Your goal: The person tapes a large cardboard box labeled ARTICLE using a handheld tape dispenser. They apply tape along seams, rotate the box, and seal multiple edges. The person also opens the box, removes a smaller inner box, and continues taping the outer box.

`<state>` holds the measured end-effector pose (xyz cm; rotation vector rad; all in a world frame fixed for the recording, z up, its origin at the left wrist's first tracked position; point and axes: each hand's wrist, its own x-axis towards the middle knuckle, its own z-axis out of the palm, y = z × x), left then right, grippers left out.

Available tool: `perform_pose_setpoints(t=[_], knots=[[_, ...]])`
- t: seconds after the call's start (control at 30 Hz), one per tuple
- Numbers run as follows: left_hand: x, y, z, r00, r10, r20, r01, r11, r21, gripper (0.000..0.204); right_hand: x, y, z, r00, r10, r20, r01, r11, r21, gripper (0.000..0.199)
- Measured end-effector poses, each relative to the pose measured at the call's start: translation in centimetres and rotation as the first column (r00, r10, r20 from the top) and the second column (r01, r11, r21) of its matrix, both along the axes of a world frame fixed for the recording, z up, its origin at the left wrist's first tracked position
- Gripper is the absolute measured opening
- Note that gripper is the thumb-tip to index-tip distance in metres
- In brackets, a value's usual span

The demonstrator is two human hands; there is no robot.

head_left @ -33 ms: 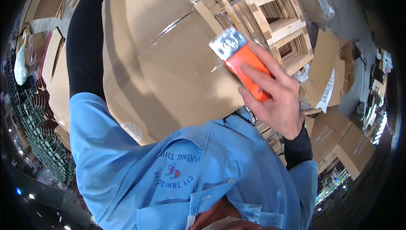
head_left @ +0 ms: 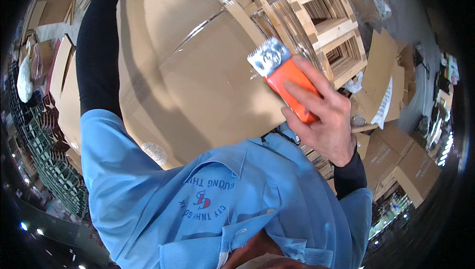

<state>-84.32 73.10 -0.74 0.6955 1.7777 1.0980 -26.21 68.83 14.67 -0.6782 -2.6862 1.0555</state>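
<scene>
My right hand (head_left: 324, 120) grips an orange tape dispenser (head_left: 286, 78) by its body. Its serrated metal blade end points up and to the left, just over the right part of a large brown cardboard box (head_left: 198, 86). The box fills the middle of the view and has shiny clear tape running across its top. My left arm (head_left: 96, 46), in a black sleeve under a blue shirt, reaches up along the box's left side. The left hand itself is cut off at the top edge.
Wooden pallet frames (head_left: 336, 26) with stacked cardboard sheets stand right behind the dispenser. Flattened cartons (head_left: 381, 81) and closed brown boxes (head_left: 410, 170) lie to the right. More cardboard sheets (head_left: 59, 76) and a white bag (head_left: 23, 81) are on the left.
</scene>
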Motion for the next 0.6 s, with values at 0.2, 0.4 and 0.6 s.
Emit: perform_pose_setpoints(t=[0.2,0.4,0.6], knots=[[-3.0,0.8,-0.9,0.996,-0.045,-0.078,0.042,0.998,-0.044,0.056,7.6,-2.3,-1.3,0.996,-0.085,0.001,0.085,0.996,-0.01,0.053],[-5.6,1.5,-1.9,0.993,-0.095,-0.066,0.084,0.985,-0.153,0.065,12.7,-5.1,-3.2,0.983,-0.18,0.024,0.182,0.981,-0.066,0.054],[-4.4,2.2,-1.0,0.994,-0.055,-0.095,0.036,0.982,-0.185,0.076,14.8,-6.1,-3.8,0.983,-0.179,0.033,0.181,0.981,-0.069,0.055]])
